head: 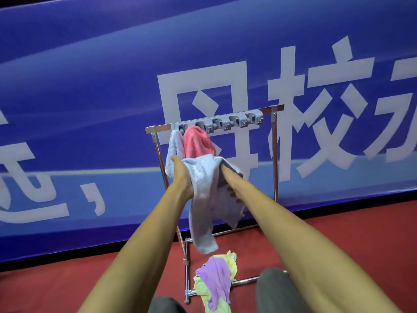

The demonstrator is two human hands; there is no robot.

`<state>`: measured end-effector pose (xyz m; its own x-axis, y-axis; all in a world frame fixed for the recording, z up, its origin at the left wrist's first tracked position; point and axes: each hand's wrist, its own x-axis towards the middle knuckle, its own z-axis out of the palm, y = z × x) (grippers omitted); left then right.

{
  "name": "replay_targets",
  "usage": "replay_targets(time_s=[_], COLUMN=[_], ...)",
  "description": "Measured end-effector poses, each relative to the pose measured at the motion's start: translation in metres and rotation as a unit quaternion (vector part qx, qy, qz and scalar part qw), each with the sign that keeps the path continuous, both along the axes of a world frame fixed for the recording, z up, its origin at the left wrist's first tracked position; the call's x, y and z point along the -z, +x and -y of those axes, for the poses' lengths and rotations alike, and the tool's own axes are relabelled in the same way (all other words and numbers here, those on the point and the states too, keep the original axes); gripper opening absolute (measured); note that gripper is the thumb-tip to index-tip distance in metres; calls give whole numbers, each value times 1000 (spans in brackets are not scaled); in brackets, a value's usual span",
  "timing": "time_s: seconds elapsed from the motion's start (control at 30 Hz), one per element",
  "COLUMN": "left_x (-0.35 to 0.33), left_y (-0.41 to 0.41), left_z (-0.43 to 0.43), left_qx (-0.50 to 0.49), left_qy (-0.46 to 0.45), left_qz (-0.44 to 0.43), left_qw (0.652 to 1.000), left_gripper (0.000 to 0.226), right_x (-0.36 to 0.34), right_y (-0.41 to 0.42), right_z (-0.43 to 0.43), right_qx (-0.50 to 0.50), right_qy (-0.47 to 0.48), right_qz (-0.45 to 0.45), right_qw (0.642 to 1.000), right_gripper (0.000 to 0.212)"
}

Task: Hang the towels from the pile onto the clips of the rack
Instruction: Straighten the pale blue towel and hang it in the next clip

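Both arms are out at centre frame, holding one pale towel (pixel 203 199) between them in front of the rack (pixel 274 154).

- Left hand (pixel 180 175): thumb up, fingers closed on the towel's left top edge.
- Right hand (pixel 226 173): pushed into a fold at the towel's right top. The cloth covers its fingers, so I cannot tell whether they are pinching or just carrying.
- Towel: the top edge runs roughly level from hand to hand. Its long axis hangs down, and the tail ends just above the pile (pixel 216 274) on the floor (pixel 67 279).

Key relation:
- The clips (pixel 233 120) sit in a strip along the top bar, above and beyond both hands, sloping up toward the right of the frame.
- A blue towel (pixel 174 145) hangs at the left end, with a pink towel (pixel 198 143) next to it.
- The free clip (pixel 217 123) just right of the pink one looks to me like the next target.
- It lies up and slightly left of the right hand, and up and right of the left hand. I judge the right hand the nearer.
- The held edge is well below the strip and overlaps the bottom of the pink towel in this view.

Judgement: the top edge needs to rise and bunch to a point before it will enter a clip. The risk is snagging the pink towel on the way up.
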<state>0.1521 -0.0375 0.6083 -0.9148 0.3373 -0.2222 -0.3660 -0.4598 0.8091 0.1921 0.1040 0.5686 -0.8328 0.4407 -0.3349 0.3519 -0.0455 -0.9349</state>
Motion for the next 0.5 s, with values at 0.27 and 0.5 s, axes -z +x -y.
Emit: replay_targets(time_s=[0.27,0.5], left_x=[-8,-1], left_y=[24,17], left_z=[-5,-8], left_qx=[105,128], left_qy=[-103,-126], left_qz=[-124,-131], left_qw=[981,975], left_gripper=[27,51], right_x=[25,57], right_y=[5,-5], right_z=[18,38], right_qx=[-103,-84], right_qy=[-169,-214], right_qz=[-25,-120], right_qw=[980,966], right_gripper=[111,66])
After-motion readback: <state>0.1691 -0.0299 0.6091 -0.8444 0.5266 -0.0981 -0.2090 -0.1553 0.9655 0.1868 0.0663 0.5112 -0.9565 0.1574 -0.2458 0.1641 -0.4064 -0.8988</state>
